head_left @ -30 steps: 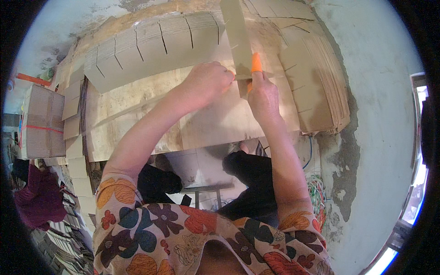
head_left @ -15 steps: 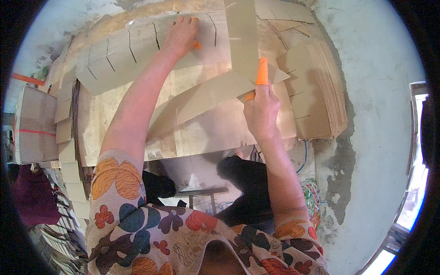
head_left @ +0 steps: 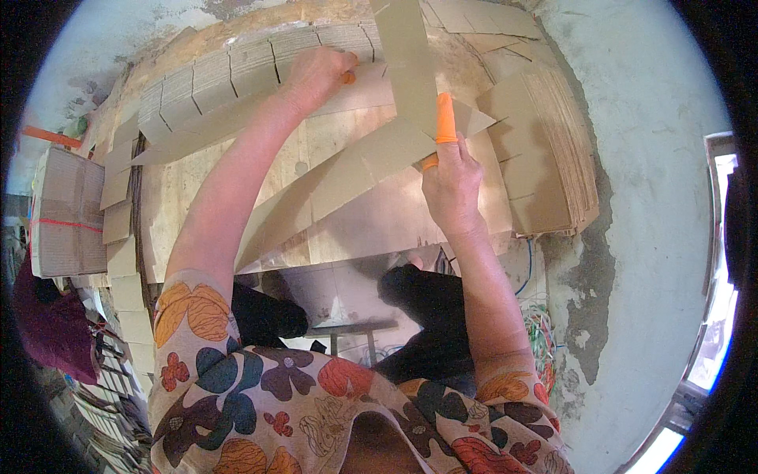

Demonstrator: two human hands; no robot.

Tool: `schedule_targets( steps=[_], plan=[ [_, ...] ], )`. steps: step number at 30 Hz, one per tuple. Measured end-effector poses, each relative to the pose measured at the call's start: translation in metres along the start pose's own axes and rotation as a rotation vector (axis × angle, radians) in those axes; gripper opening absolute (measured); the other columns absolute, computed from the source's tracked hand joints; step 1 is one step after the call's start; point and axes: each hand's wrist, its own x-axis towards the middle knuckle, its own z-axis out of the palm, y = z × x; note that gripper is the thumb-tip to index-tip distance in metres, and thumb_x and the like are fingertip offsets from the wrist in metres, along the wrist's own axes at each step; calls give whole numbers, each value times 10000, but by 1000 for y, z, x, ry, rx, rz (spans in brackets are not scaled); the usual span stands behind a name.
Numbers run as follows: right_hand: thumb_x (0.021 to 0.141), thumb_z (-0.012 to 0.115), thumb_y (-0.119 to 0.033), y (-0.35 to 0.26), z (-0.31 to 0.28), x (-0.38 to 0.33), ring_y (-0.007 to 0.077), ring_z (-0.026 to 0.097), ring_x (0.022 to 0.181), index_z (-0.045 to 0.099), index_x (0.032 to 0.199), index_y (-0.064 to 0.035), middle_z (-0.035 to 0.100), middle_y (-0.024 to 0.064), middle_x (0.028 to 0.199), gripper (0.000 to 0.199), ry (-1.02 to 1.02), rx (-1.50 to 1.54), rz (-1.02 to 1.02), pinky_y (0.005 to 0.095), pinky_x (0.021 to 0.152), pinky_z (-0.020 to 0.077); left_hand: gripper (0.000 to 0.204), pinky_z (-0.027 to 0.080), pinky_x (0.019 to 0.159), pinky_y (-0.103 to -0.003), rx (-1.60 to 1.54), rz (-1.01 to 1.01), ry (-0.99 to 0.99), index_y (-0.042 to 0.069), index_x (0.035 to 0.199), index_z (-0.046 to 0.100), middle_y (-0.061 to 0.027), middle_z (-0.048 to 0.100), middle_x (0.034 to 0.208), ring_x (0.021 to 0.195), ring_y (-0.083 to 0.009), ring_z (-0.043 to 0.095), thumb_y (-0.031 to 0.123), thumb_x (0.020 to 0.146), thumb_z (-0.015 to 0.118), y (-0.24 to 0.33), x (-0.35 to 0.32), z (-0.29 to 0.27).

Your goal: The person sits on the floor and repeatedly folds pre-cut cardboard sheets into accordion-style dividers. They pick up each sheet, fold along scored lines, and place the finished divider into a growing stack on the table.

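Bundled brown cardboard stack (head_left: 67,209) at nine o'clock. Right hand (head_left: 452,186) fingers clamp cardboard strip (head_left: 347,178), long axis seven-to-one; left hand (head_left: 316,73) fingers curled on slotted strip (head_left: 237,67).

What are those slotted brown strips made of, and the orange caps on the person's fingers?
The slotted strips look like corrugated cardboard: matt brown, with fine ribbing on their faces and cut notches. The orange cap on the right hand is smooth and slightly glossy, probably rubber or soft plastic. The left hand shows a similar orange tip, mostly hidden.
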Motion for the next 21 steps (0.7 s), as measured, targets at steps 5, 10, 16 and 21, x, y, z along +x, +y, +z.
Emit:
schedule_targets(
  steps=[5,10,16,21],
  plan=[
    [688,580,39,-2,-9,1,354,600,675,490,1074,18,562,196,943,397,-34,2,-16,408,567,514,99,492,624,-396,21,-31,-27,79,830,654,-113,638,761,717,-293,622,92,737,623,11,-6,-6],
    [693,583,37,-1,-10,-3,351,605,691,474,1171,16,567,197,1018,491,-65,-23,-13,401,570,518,48,488,615,-405,-16,-20,16,73,777,627,-118,628,740,708,-303,612,75,733,608,15,-11,-9],
    [704,580,23,4,-8,-4,346,612,707,443,1229,18,561,201,1057,542,-139,-14,28,405,567,515,18,484,599,-401,-67,4,72,66,749,603,-121,603,697,707,-295,602,72,735,594,42,-12,-18],
    [732,524,29,15,9,-11,360,613,716,449,1179,29,551,214,1072,453,-298,-150,71,421,583,513,109,472,602,-364,-37,99,86,35,776,600,-107,611,734,696,-259,599,121,739,657,70,-25,-33]
  ],
)
